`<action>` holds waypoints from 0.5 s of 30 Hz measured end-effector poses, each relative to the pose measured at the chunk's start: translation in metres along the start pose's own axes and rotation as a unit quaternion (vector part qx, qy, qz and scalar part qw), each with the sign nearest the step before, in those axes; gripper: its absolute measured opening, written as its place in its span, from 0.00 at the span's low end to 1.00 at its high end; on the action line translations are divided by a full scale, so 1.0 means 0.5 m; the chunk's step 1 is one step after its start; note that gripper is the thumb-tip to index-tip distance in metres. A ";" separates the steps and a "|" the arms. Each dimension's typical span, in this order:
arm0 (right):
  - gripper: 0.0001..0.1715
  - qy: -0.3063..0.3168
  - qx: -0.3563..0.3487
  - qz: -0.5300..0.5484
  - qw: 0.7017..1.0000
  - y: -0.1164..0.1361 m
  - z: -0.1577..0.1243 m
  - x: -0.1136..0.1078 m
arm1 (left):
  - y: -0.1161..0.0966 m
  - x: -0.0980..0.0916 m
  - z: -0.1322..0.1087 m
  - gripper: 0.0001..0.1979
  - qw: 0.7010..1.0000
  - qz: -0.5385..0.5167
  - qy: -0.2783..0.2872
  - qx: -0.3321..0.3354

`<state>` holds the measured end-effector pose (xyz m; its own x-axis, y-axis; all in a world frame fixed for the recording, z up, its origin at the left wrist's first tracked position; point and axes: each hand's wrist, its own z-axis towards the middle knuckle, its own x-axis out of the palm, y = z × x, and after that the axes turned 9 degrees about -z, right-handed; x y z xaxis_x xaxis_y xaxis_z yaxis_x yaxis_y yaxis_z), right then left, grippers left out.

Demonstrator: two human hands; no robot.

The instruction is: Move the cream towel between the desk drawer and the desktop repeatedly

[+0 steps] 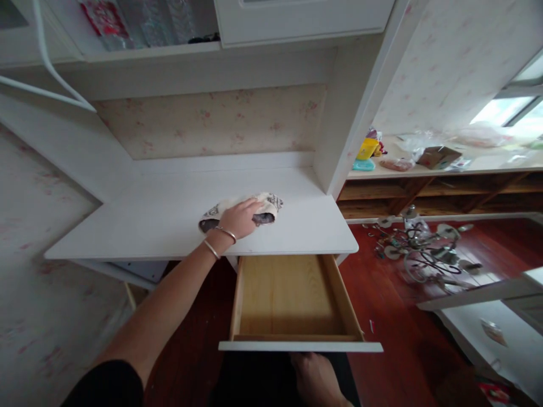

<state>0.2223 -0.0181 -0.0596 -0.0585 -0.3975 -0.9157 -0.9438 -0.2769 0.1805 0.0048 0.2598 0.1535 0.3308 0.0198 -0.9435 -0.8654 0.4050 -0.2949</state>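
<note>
My left hand [241, 218] lies palm down on a crumpled patterned cloth [266, 204] in the middle of the white desk top [148, 217], with the fingers curled over the cloth. Two thin bangles ring that wrist. Below the desk's front edge a wooden drawer [292, 297] stands pulled out and bare inside. My right hand [316, 377] sits low under the drawer's white front panel [300, 346], close to it; its fingers are hidden behind the panel.
A white upright panel [352, 107] bounds the desk on the right. Beyond it, a low wooden shelf [445, 169] carries a yellow container, a cardboard box and plastic bags. A tangled metal light fixture [424, 251] lies on the red wooden floor. White furniture [500, 322] stands at lower right.
</note>
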 end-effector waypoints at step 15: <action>0.28 0.009 0.042 -0.024 0.999 -0.031 0.191 -0.118 | 0.074 0.238 0.058 0.39 0.993 -0.010 0.103 -0.057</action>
<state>0.2093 0.0933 -0.0425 -0.0084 -0.4015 -0.9158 -0.9694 -0.2215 0.1060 0.0229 0.3037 0.0348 0.2746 -0.1787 -0.9448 -0.9002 0.2974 -0.3180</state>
